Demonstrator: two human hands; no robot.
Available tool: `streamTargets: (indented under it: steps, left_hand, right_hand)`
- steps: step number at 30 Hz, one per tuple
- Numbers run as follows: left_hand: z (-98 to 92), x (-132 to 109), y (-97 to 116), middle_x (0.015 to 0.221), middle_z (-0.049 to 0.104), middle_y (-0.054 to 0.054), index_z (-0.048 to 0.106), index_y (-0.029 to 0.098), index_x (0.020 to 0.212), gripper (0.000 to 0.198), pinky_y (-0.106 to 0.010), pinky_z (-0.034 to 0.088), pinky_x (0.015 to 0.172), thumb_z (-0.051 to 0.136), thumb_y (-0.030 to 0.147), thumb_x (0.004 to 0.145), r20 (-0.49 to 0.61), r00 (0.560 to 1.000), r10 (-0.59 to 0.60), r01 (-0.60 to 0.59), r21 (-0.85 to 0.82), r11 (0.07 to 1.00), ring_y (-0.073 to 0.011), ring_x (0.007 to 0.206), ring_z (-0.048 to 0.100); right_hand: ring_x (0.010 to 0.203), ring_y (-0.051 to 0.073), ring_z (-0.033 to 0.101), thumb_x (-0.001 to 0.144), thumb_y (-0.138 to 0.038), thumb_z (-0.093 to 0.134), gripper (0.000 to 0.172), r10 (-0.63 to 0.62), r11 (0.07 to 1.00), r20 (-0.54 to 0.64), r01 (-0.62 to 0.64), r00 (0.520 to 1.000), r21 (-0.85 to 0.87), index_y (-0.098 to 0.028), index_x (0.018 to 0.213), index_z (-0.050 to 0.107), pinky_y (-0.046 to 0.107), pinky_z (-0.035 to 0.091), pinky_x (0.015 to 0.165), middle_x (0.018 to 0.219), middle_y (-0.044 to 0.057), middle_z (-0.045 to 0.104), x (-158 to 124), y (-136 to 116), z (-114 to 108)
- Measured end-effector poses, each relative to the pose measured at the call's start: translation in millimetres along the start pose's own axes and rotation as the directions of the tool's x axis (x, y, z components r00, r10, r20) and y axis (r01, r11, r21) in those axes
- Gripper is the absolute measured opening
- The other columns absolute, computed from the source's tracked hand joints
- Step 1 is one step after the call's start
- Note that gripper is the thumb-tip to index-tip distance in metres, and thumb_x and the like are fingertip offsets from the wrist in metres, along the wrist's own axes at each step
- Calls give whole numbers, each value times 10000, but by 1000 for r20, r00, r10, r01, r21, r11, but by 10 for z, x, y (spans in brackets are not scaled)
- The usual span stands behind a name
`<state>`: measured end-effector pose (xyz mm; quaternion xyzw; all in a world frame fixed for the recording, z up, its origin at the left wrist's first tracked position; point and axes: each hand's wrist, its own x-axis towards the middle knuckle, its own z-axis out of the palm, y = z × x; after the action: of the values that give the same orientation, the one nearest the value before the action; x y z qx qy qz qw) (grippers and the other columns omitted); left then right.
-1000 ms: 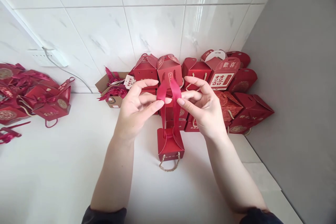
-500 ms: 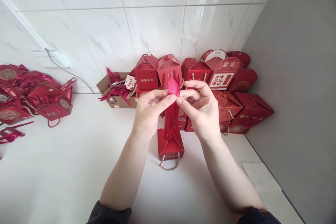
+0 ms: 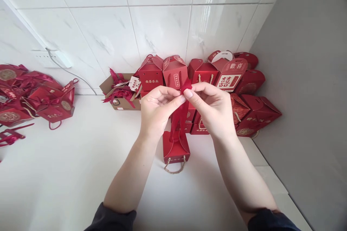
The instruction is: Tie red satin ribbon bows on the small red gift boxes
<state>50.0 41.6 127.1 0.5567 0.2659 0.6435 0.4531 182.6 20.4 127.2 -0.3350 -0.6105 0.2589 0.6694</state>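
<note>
My left grip point(image 3: 155, 111) and right grip point(image 3: 214, 110) both pinch a glossy red ribbon point(image 3: 179, 119) running down to the small red box point(image 3: 176, 148). Both grips hide its top end.

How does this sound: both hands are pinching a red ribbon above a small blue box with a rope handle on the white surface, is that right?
Not quite: the box is red, not blue. The head view shows the left hand and the right hand pinching the red ribbon above a small red box with a rope handle on the white surface.
</note>
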Motion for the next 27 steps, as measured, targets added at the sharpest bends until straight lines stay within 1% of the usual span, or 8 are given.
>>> streamTargets:
  steps: [3,6,7,9,12,15,22,27]
  left_hand:
    - [-65,-14,6,760,717,18,619,213,846,249,-284,561,770,814,256,696,52,999,-14,12,47,999,-150,775,705]
    - [-254,-28,-113,968,725,-26,573,246,1065,397,-325,540,871,784,273,730,267,962,-60,33,104,994,-192,958,690]
    - [-333,-40,-182,1086,703,-56,567,241,1114,439,-347,519,928,780,276,732,387,919,-80,29,137,990,-214,1057,659]
    - [-485,-83,-344,1273,625,-99,559,225,1200,541,-399,447,1044,789,271,713,596,785,-168,16,251,968,-252,1203,580]
    - [-633,-200,-579,1306,603,-111,561,223,1258,579,-429,453,1033,772,311,726,686,672,-279,-29,401,915,-278,1219,559]
    - [-663,-339,-749,1261,624,-105,584,221,1227,541,-430,478,992,761,354,733,663,687,-297,-75,471,879,-277,1150,592]
    - [-592,-548,-1006,1182,665,-101,621,223,1149,559,-466,456,998,824,364,647,549,808,-216,-120,512,851,-303,1140,587]
    - [-549,-609,-1104,1010,715,-77,694,201,903,169,-432,500,937,716,310,776,469,865,-178,-87,491,867,-252,995,660]
  right_hand:
    - [753,157,642,836,-348,708,127,27,1000,42,-26,999,-10,-224,811,696,335,554,730,799,-1,676,44,-49,-36]
    - [713,148,635,820,-333,726,123,40,999,61,-39,997,-20,-217,783,704,314,546,676,750,-8,669,74,-97,-94]
    - [697,143,629,821,-327,726,119,36,999,58,-35,998,-24,-217,779,706,307,541,657,740,-10,667,80,-111,-112]
    - [669,137,614,817,-317,729,108,33,999,66,-31,997,-29,-220,775,709,298,530,628,726,-14,665,86,-135,-137]
    - [657,133,606,803,-305,742,103,33,999,87,-31,996,-26,-217,759,709,289,525,618,717,-17,669,82,-156,-145]
    - [637,122,595,795,-296,749,114,32,999,73,-32,997,-3,-205,743,704,273,510,598,705,-17,667,69,-156,-130]
    - [657,123,605,775,-302,765,117,109,993,126,-115,986,41,-195,774,717,274,500,620,771,-1,693,-6,-42,-89]
    - [641,116,611,768,-305,772,119,167,981,125,-177,978,76,-203,788,714,260,501,611,764,-8,692,-83,53,-80]
